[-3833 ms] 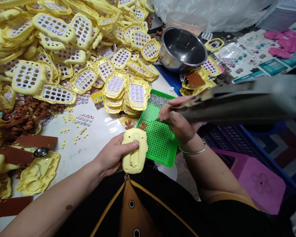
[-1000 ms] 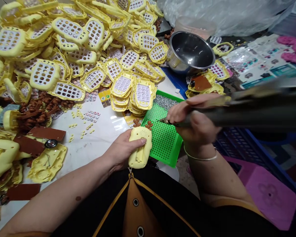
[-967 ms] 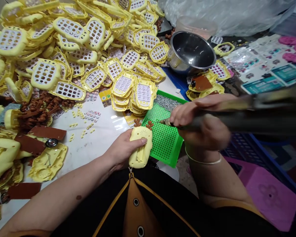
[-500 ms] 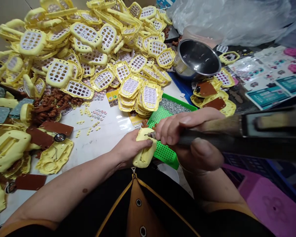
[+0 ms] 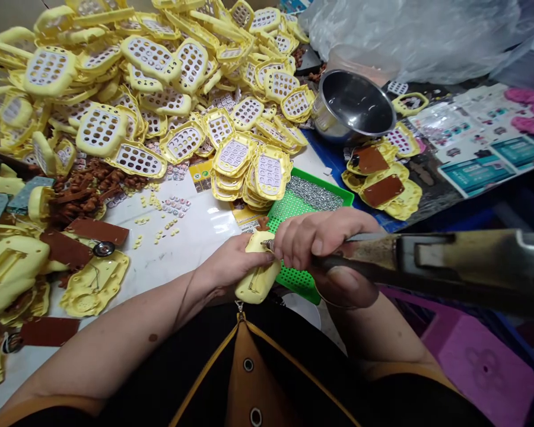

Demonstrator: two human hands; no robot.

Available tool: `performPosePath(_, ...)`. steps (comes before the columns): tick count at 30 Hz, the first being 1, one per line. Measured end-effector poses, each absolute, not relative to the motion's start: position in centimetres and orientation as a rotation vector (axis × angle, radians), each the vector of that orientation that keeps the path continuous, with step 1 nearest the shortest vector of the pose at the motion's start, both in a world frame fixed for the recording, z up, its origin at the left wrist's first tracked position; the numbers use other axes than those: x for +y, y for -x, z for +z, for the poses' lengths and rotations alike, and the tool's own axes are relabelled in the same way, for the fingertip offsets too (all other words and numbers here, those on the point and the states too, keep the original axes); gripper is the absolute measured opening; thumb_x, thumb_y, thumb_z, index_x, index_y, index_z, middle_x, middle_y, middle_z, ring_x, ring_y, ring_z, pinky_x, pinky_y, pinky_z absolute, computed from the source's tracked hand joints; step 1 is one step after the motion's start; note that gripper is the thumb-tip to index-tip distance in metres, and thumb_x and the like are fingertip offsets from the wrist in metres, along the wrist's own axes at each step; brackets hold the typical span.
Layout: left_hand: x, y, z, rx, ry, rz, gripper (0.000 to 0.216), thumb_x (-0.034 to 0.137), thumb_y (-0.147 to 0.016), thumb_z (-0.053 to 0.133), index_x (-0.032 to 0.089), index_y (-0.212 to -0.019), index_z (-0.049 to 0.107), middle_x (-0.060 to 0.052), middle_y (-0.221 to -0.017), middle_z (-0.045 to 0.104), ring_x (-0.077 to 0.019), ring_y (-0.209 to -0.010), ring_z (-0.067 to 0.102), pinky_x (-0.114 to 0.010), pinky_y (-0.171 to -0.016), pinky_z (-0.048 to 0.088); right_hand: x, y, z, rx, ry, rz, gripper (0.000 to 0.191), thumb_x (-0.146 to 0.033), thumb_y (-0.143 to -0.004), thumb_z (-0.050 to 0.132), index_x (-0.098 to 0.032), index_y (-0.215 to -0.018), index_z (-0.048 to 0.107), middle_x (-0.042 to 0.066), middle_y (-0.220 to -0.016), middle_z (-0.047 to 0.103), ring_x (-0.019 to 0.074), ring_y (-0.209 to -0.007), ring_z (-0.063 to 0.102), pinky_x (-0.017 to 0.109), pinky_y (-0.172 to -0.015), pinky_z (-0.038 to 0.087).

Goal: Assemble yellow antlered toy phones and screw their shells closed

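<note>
Cluttered white table (image 5: 178, 246), yellow casing (image 5: 254, 284) between both hands (image 5: 226, 264) (image 5: 323, 240)

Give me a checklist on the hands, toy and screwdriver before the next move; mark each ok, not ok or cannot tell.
1. Left hand gripping the yellow toy: ok.
2. Right hand gripping the screwdriver: ok.
3. Screwdriver tip seated in a hole: cannot tell; it points at the toy's upper back, depth unclear.
4. Left thumb well away from the tip: not ok; it lies close by.
5. Small metal pieces inside the green tray: ok, heaped at its far end.
</note>
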State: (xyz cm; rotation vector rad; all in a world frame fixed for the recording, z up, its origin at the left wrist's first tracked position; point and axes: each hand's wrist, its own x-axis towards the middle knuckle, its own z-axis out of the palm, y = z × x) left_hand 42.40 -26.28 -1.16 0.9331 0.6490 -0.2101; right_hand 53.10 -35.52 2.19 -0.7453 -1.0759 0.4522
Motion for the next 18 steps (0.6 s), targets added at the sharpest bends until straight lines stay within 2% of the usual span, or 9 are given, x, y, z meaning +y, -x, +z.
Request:
performPosePath(3,-26.2,-42.3,-1.0,0.667,-0.946,-0.217,0.026,0.022,-0.067,0.074,0.015,-0.089,0.063,-0.002,-0.076,0.064,-0.0161,-0.068,0.061,-0.029,-0.067,0.045,-36.4,-53.6,3.0,-1.132,0.754,0.436,0.016,-0.031,-0.077,0.062,-0.024,-0.091,0.061,-0.004,-0.055,0.054,0.0122,-0.045,0.053,0.029,-0.044,0.049)
performPosePath(6,-26.0,-41.9,-0.8,0.688,-0.828,-0.170,0.032,0.023,-0.071,0.072,0.016,-0.101,0.062,-0.005,-0.081,0.067,-0.0181,-0.070,0.064,-0.032,-0.068,0.049,-36.7,-54.8,3.2,-1.093,0.762,0.310,0.015,-0.031,-0.080,0.061,-0.025,-0.094,0.062,-0.004,-0.055,0.053,0.0128,-0.045,0.054,0.031,-0.046,0.050)
performPosePath(10,-25.8,-41.5,-0.6,0.724,-0.695,0.000,0.040,0.024,-0.077,0.069,0.020,-0.115,0.056,-0.006,-0.092,0.070,-0.0187,-0.078,0.067,-0.034,-0.074,0.053,-35.7,-57.1,0.7,-0.982,0.819,0.112,0.012,-0.030,-0.082,0.063,-0.025,-0.093,0.064,-0.006,-0.054,0.050,0.0103,-0.043,0.050,0.026,-0.044,0.047)
performPosePath(18,-26.1,-41.7,-1.0,0.742,-0.690,0.055,0.038,0.031,-0.083,0.065,0.024,-0.118,0.052,-0.005,-0.101,0.071,-0.0176,-0.086,0.067,-0.033,-0.079,0.055,-35.3,-58.9,-3.8,-0.860,1.030,0.176,0.016,-0.038,-0.081,0.065,-0.028,-0.094,0.064,-0.006,-0.054,0.051,0.0116,-0.045,0.051,0.027,-0.045,0.046)
